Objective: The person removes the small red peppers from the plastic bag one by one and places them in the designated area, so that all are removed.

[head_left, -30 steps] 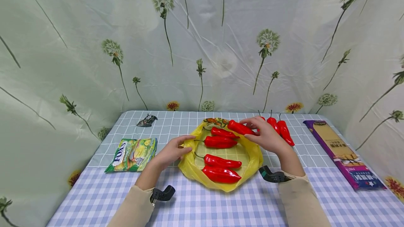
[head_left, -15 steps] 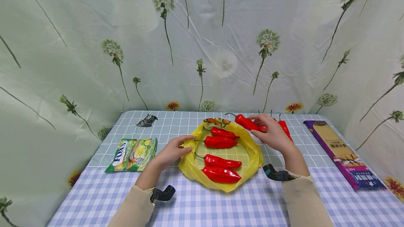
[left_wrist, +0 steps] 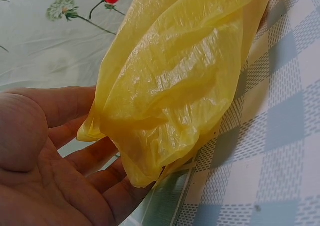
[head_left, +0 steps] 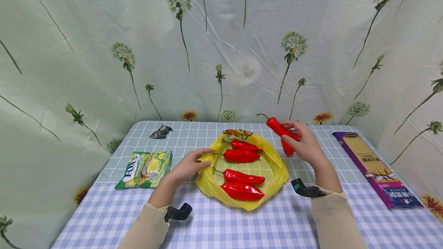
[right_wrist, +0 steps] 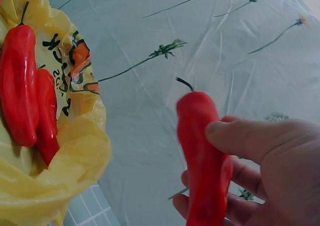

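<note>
Red pepper (head_left: pixel 281 128) is pinched in the right hand (head_left: pixel 303 145), lifted off the surface just right of the yellow plastic bag (head_left: pixel 277 164). Four more peppers (head_left: pixel 242 156) lie inside that bag, and another (head_left: pixel 288 149) sits behind the hand. The left hand (head_left: pixel 188 167) rests with relaxed fingers on the bag's left rim. The step looks like moving this pepper; the next move calls for a steady carry clear of the bag's edge.

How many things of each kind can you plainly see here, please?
Yellow bag: 1
Red peppers: 5, four inside it, one in the right hand; any hidden behind that hand are uncounted
Packets: 3
Total: 9
</note>
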